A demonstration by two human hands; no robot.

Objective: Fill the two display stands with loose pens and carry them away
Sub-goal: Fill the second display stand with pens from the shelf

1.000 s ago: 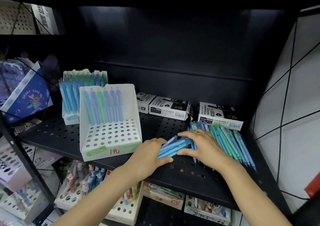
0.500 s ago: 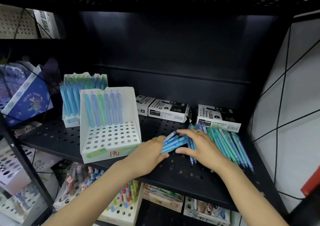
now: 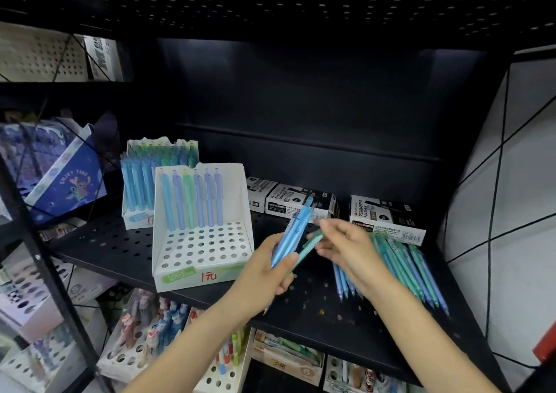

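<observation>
- Gripping a bundle of blue pens above the shelf, the left hand is closed around them.
- The right hand, blurred, pinches a green pen.
- The front display stand holds six pens; loose pens lie at the right.

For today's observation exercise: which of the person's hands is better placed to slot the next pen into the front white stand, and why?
The right hand. The left hand is wrapped around the pen bundle, while the right already pinches a green pen from it. The front stand has many empty holes, though it sits left of both hands.
</observation>
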